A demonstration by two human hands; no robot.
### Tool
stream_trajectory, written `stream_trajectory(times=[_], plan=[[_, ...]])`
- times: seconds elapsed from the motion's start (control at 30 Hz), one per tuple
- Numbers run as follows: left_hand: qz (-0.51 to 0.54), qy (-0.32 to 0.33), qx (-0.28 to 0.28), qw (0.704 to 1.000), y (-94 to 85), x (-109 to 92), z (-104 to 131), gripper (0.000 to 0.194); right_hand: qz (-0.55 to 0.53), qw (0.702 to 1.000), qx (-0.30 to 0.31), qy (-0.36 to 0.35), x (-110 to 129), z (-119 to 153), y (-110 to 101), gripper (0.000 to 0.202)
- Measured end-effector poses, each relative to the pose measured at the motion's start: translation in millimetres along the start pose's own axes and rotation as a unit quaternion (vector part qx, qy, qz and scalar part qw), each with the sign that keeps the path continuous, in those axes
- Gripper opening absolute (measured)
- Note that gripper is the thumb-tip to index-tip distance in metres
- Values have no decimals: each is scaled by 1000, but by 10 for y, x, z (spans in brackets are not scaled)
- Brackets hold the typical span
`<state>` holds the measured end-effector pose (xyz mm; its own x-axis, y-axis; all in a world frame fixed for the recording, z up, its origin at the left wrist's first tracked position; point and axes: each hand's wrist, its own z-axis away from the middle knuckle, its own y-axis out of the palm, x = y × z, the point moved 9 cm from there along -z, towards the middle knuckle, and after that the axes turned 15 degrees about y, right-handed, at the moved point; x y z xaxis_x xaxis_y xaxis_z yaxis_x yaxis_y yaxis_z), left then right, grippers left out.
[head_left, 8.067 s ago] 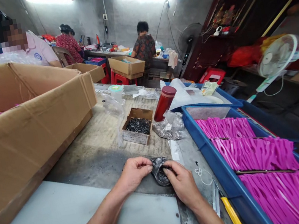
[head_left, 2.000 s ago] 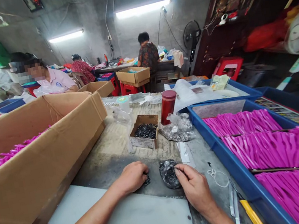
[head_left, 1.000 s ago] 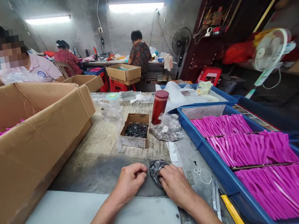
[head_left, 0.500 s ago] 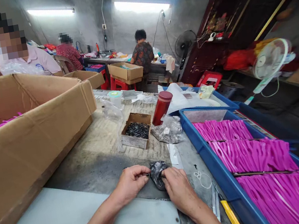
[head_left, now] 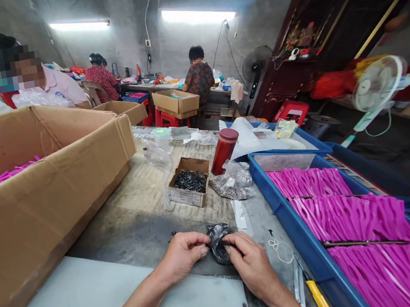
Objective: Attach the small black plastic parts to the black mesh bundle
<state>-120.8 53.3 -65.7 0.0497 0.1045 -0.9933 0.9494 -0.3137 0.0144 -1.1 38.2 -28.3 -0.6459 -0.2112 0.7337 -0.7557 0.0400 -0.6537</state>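
Note:
A small black plastic bag (head_left: 218, 240) lies bunched on the dark worktop between my hands. My left hand (head_left: 186, 252) is closed in a pinch on the bag's left edge, thumb against fingers. On the opposite side, my right hand (head_left: 249, 259) pinches the bag's right edge with its fingers curled. What is inside the bag cannot be made out. Beyond it sits a small open cardboard box (head_left: 190, 182) full of dark pin-like pieces. A clear bag of small metal parts (head_left: 234, 183) is to the right of that box.
A large cardboard carton (head_left: 50, 202) with magenta strips stands at left. At right, a blue crate (head_left: 294, 233) holds rows of magenta strips. A yellow-handled tool (head_left: 320, 300), a white string loop (head_left: 281, 251) and a red flask (head_left: 224, 151) lie or stand nearby. Several people sit farther back.
The view has shifted slightly, so everything sits a little lower. My right-hand fingers have moved and show more plainly on the bag. Both hands stay at the black bag.

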Motion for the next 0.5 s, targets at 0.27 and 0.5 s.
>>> stream_trajectory(times=[0.27, 0.5], plan=[[0, -24, -9, 1000, 48, 25, 14, 10, -34, 998, -6, -61, 173, 67, -49, 16], [-40, -4, 13, 999, 88, -3, 32, 7, -77, 996, 28, -22, 133, 70, 21, 12]])
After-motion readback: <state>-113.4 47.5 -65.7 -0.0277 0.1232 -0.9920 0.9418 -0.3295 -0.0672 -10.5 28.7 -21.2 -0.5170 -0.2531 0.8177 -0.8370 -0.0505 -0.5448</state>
